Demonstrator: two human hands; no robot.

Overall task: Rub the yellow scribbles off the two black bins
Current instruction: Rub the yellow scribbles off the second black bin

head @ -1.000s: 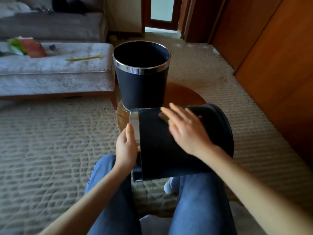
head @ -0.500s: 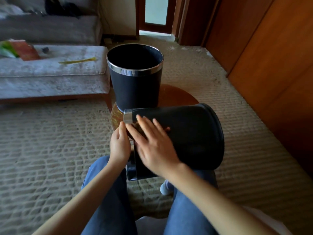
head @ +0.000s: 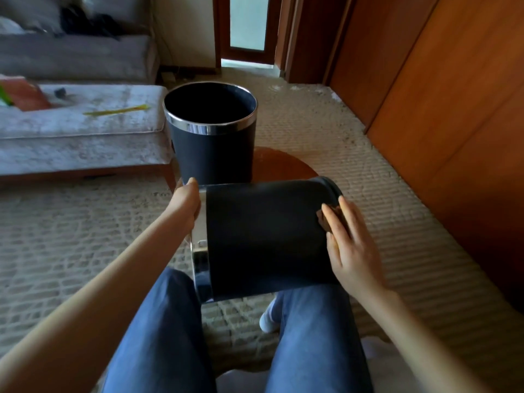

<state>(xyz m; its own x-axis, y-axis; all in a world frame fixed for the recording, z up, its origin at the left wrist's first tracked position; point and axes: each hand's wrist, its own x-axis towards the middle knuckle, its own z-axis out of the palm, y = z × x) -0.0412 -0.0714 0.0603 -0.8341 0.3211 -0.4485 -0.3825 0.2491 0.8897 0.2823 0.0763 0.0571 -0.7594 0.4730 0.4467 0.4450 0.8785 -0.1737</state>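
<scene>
Head view: tipped bin (head: 263, 239) lies across the lap (head: 170, 321); left hand (head: 185, 205) grips its chrome rim (head: 202, 259); right hand (head: 351, 251), fingers straight, presses a cloth (head: 326, 219). We judge it light, stiff, roll-prone: hold the rim.

Floor: a beige woven carpet (head: 71, 236) covered the room, its ribbed weave running up to the right-hand wall.
Right wall: tall orange-brown wooden panels (head: 453, 109) stood along the carpet's edge.
Far end: a wooden-framed door with a frosted glass pane (head: 246, 24) let in pale light.
Low table: a round brown wooden tabletop (head: 283, 164) showed in part, mid-room.
Left: a pale grey velvet cushioned seat (head: 71, 143) sat before a darker grey sofa (head: 85, 58).
On the seat: a thin yellow strip (head: 116, 110), a small dark lump (head: 60, 93) too blurred to tell, and a flat reddish-brown item (head: 25, 95).
On the sofa: a black heap (head: 85, 24).
</scene>
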